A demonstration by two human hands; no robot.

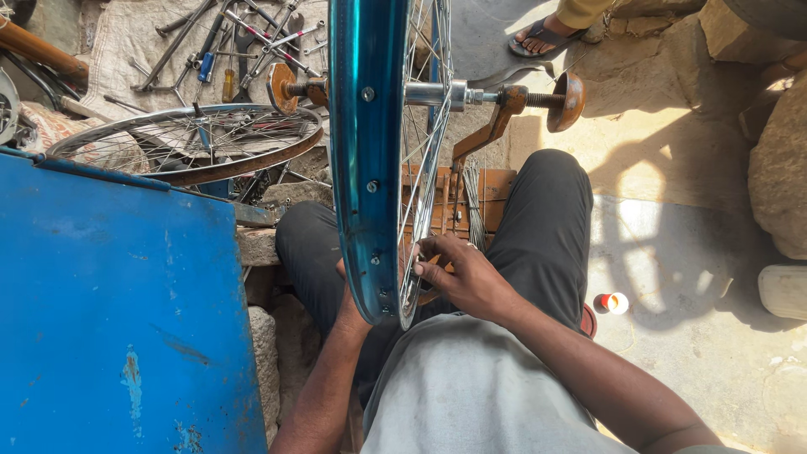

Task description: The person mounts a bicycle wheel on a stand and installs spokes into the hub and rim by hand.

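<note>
The person's grey shirt (471, 395) fills the bottom of the view, both forearms reaching up to a blue bicycle wheel (367, 151) standing upright between the knees. Its axle sits in a rusty brown stand (504, 109), probably so the rim can spin freely. The right hand (466, 277) pinches closed on the spokes (420, 168) near the rim's lowest part. The left hand (346, 290) lies mostly behind the rim; whether it grips cannot be told. A blue metal box (118, 311) blocks the left. A second wheel (189, 139) lies flat beyond, tools (235, 38) scattered past it, their kinds hard to tell.
</note>
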